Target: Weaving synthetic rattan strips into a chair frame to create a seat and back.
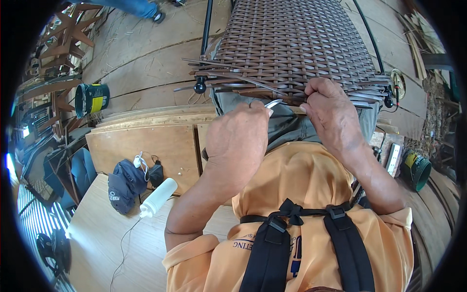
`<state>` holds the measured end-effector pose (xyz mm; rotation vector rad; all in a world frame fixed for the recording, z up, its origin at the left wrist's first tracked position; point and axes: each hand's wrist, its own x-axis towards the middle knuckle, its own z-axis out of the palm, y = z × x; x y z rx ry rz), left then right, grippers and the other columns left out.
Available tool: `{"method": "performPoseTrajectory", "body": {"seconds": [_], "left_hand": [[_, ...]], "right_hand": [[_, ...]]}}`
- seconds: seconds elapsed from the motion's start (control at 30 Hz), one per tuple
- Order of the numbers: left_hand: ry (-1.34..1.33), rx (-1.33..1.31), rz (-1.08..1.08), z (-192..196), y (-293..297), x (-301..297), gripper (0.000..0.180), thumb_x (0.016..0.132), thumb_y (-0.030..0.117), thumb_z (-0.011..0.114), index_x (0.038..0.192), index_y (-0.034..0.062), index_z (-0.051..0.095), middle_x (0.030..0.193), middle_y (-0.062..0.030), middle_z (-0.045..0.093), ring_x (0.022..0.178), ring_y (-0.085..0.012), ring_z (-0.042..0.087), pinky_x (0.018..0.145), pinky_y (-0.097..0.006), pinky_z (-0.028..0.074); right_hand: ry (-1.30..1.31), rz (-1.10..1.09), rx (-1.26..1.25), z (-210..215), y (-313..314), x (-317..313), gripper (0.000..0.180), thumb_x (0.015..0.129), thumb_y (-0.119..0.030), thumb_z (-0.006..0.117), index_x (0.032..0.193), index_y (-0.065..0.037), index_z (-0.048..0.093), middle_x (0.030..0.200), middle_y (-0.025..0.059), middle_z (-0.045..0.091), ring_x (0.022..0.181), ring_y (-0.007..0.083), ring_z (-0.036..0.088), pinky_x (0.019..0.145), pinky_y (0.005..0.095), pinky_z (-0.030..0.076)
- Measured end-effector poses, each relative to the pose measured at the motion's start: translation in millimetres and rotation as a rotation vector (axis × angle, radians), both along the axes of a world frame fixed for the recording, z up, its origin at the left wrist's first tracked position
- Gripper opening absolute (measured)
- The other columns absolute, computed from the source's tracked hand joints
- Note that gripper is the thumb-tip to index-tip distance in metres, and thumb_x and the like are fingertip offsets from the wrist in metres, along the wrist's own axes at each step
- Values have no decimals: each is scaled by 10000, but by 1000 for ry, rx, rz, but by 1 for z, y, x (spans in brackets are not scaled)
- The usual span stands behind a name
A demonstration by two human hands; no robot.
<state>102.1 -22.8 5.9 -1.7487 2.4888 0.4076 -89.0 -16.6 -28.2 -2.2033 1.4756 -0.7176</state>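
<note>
A brown wicker panel [292, 46], woven from flat strips, lies across my lap on a dark metal frame [206, 34]. Loose strip ends [243, 78] stick out along its near edge. My left hand [238, 138] is closed around a knife-like tool with a short, shiny, pointed blade [274, 103]; its handle is hidden in my fist. The blade points toward the near edge of the weave. At that same edge, right of the blade, my right hand [331, 107] is closed with its fingers curled against the wicker. What those fingers pinch is hidden.
A white squeeze bottle [159, 197], a dark blue cap [125, 187] and a black charger [155, 174] lie on the wooden surface at left. Dark buckets stand left [92, 100] and right [416, 170]. A power strip [393, 159] is at right. Another person's leg [131, 7] shows at the top.
</note>
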Motion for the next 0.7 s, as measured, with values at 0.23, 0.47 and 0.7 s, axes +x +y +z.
{"method": "performPoseTrajectory", "body": {"seconds": [0.23,0.47,0.7], "left_hand": [[67,34,-67,-2,-8,8,253,917,271,546,831,36,587,761,-156,642,671,-346,632,556,-441,485],[482,140,242,-40,14,21,162,869,154,630,931,18,568,824,-108,634,726,-223,616,650,-323,485],[950,9,396,-68,9,0,190,844,29,643,1012,-17,566,896,-43,614,811,-89,569,745,-228,456]], "right_hand": [[107,18,-46,-2,-6,15,146,739,-126,682,826,-32,613,984,67,567,929,295,557,793,382,468],[-72,71,18,7,-3,-13,174,741,-128,698,827,-15,598,992,128,569,915,323,556,803,388,470],[107,-91,-82,-3,0,14,193,714,-132,718,841,-29,615,965,94,583,932,289,566,792,376,476]]}}
